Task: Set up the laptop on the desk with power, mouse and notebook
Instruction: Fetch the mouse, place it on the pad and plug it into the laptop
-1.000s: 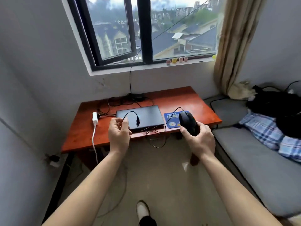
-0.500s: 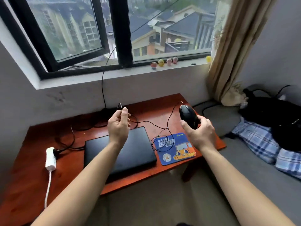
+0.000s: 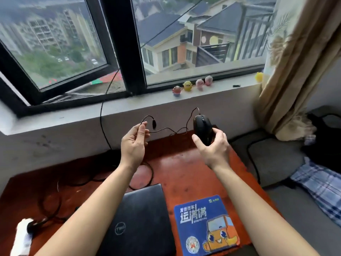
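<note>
Mouse (image 3: 202, 128) hookup is proceeding above the shut laptop (image 3: 140, 218): right hand (image 3: 212, 146) is clasping it, left hand (image 3: 133, 145) is pinching its cable (image 3: 162, 129), whose plug is likely needing a laptop port next.

"Dell" shows in a ringed logo on the closed black laptop (image 3: 140, 224) lid. The blue mouse pad (image 3: 204, 227) carries big white Chinese characters, "运满满", above a cartoon orange truck; smaller print stays unreadable.
</note>
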### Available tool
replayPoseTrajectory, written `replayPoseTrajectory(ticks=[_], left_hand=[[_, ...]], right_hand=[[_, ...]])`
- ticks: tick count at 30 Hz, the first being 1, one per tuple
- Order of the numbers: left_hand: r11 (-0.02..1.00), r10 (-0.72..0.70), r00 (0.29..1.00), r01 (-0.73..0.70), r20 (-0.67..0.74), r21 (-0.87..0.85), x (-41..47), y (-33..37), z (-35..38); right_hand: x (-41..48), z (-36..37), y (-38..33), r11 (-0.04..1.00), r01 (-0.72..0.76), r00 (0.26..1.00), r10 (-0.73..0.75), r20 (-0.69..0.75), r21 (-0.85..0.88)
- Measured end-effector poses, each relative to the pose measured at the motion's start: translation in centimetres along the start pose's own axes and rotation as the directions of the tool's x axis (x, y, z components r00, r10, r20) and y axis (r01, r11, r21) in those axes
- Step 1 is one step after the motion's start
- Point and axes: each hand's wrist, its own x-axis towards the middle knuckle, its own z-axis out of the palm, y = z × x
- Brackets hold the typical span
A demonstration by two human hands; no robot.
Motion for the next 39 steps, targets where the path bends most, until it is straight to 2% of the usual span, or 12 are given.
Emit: replayPoseTrajectory(ticks=[4,6,9,14,19,23,26,28,30,32,35,39], left_hand=[[0.989,-0.112,0.993,0.114,-0.027,0.089,1.9,-5.5,2.2],[0.954,-0.211,0.977,0.213,-0.033,0.212,1.2,-9.8,2.3],[0.817,-0.367,0.929,0.303,0.037,0.49,-2.2,-15.5,1.4],[0.631,-0.534,0.845,0.393,0.007,0.668,-8.1,-20.9,-1.1],[0.598,-0.633,0.774,0.47,0.023,0.65,-11.3,-22.0,-3.1],[0.561,-0.739,0.673,0.641,-0.033,0.524,-13.0,-22.6,-5.1],[0.491,-0.784,0.615,0.7,-0.087,0.518,-14.5,-23.0,-6.5],[0.461,-0.791,0.607,0.677,-0.081,0.573,-15.4,-22.8,-7.4],[0.437,-0.776,0.629,0.583,-0.04,0.685,-15.5,-22.4,-7.7],[0.409,-0.721,0.693,0.421,0.003,0.81,-14.9,-21.9,-7.6],[0.409,-0.597,0.797,0.198,0.097,0.891,-13.0,-21.3,-6.6],[0.441,-0.522,0.838,0.105,0.16,0.891,-9.9,-21.1,-3.7]], right_hand=[[2.4,3.1,4.0,0.992,-0.082,0.988,0.094,0.124,-0.096],[1.9,4.4,6.7,0.975,-0.108,0.964,0.15,0.218,-0.195],[-0.5,5.1,10.3,0.928,-0.095,0.917,0.222,0.33,-0.361],[-6.1,5.1,14.9,0.856,-0.035,0.846,0.3,0.441,-0.515],[-12.3,4.1,16.8,0.79,-0.094,0.785,0.433,0.442,-0.606],[-16.6,4.0,16.8,0.743,-0.09,0.797,0.453,0.399,-0.663],[-18.6,3.5,16.9,0.72,-0.11,0.796,0.477,0.373,-0.685],[-19.7,3.0,17.1,0.706,-0.111,0.8,0.481,0.359,-0.699],[-20.3,2.8,17.3,0.706,-0.123,0.803,0.483,0.347,-0.697],[-20.3,2.8,17.4,0.708,-0.125,0.801,0.485,0.351,-0.695],[-20.1,2.8,17.5,0.711,-0.127,0.793,0.491,0.359,-0.692],[-20.2,2.6,17.8,0.691,-0.101,0.757,0.52,0.395,-0.716]])
